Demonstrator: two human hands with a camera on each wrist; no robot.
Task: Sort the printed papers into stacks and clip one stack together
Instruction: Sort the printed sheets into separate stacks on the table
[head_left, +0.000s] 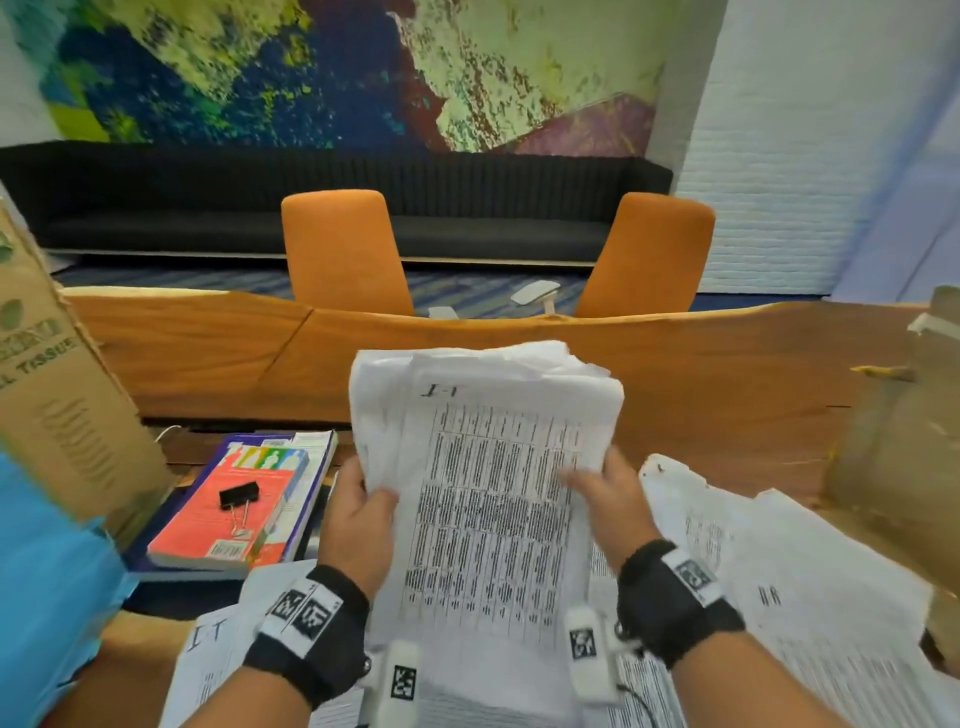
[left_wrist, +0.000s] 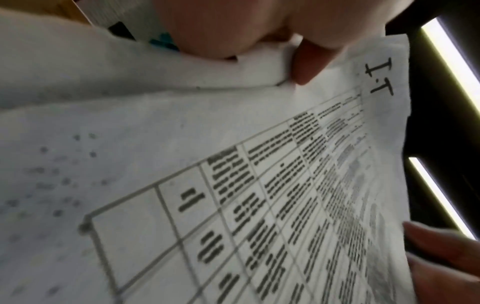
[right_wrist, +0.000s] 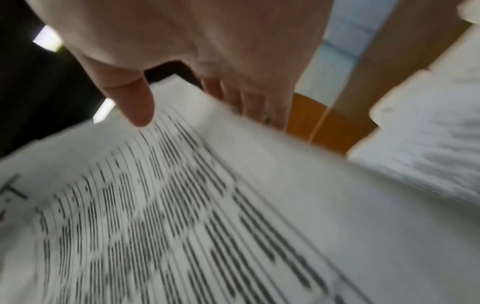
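I hold a thick stack of printed papers (head_left: 493, 467) upright above the wooden table (head_left: 727, 389); its top sheet carries a table and the mark "I.T" (left_wrist: 379, 78). My left hand (head_left: 363, 514) grips the stack's left edge, thumb (left_wrist: 309, 63) on the front. My right hand (head_left: 605, 493) grips the right edge, with its thumb (right_wrist: 135, 102) on the front and its fingers behind. More printed sheets (head_left: 779, 571) lie loose on the table at the right and below the stack (head_left: 218, 654). A black binder clip (head_left: 239, 496) lies on a red book (head_left: 228, 509) at the left.
A cardboard tissue box (head_left: 57, 395) stands at the left, another cardboard piece (head_left: 898, 415) at the right. A blue object (head_left: 47, 597) lies at the lower left. Two orange chairs (head_left: 343, 249) stand beyond the table's far edge, with a black sofa (head_left: 208, 197) behind.
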